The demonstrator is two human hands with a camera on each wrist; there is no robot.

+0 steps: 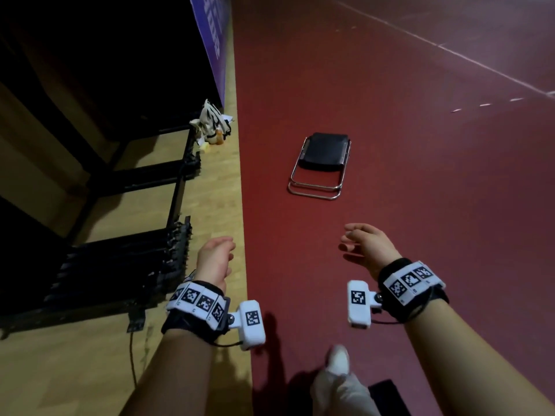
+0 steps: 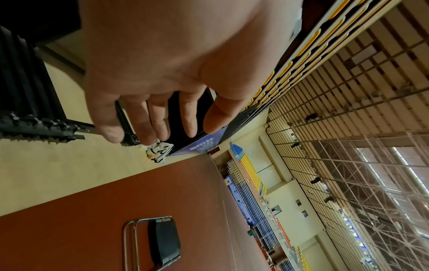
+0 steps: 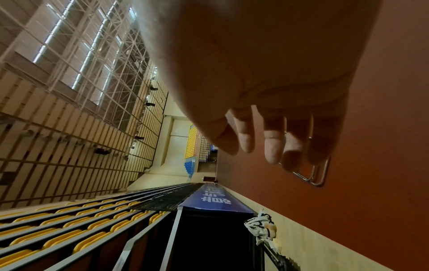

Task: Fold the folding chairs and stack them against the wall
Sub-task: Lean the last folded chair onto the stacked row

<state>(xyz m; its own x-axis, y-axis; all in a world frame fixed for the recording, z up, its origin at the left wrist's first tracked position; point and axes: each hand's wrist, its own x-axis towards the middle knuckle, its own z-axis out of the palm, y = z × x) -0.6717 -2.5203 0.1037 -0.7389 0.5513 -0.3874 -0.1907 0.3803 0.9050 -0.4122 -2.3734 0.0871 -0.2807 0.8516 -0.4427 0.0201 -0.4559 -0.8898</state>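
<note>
A folding chair (image 1: 321, 163) with a black seat and chrome tube frame lies folded flat on the red floor, ahead of both hands. The left wrist view shows the chair (image 2: 162, 242) low in the frame, and only the chair's chrome frame end (image 3: 318, 176) shows past my right fingers. My left hand (image 1: 214, 255) hangs over the seam between wood and red floor, fingers relaxed, holding nothing. My right hand (image 1: 365, 240) is held out with loose fingers, also empty. Both hands are well short of the chair.
Black retracted bleacher framework (image 1: 126, 259) lines the left side on a wooden strip of floor (image 1: 210, 187). A white patterned bag (image 1: 211, 121) sits there by a purple banner (image 1: 214, 37). My white shoe (image 1: 339, 364) steps on the red floor; a dark object (image 1: 387, 394) lies beside it.
</note>
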